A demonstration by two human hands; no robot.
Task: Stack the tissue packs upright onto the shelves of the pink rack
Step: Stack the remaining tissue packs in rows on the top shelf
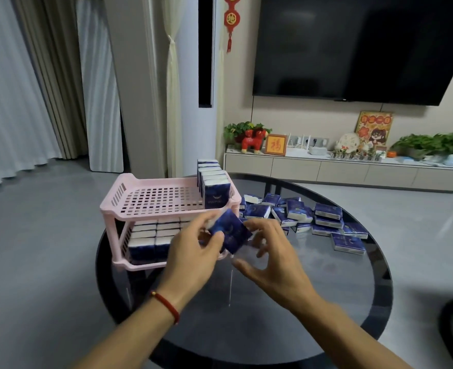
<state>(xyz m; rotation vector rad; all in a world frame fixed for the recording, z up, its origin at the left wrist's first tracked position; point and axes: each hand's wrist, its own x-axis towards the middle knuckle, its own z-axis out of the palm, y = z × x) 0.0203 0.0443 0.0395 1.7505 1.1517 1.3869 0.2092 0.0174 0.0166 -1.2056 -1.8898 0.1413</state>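
One tissue pack [230,231] is held mid-frame, tilted onto a corner, just in front of the pink rack [166,209]. It is pinched by the left hand [193,251], thumb and fingers curled on its left edge. The right hand [268,254] is just beside the pack with fingers spread and loosely bent; whether its fingertips touch the pack's far edge cannot be told. Likely the pack is being rotated to stand upright before placing.

Top shelf: a single row of upright packs [212,182] is set against the right wall, running front to back. Rest of the shelf is bare grid. Starting at a wall probably keeps the row from tipping.

Lower shelf: packs [153,238] already stood in tight rows, appears full as far as can be seen.

Loose supply [313,217] is lying flat, scattered at right of centre on the dark round table [353,302], within the right hand's reach.

Judgement: lower tier done, top tier barely begun. Next slot is probably beside or in front of the existing row.
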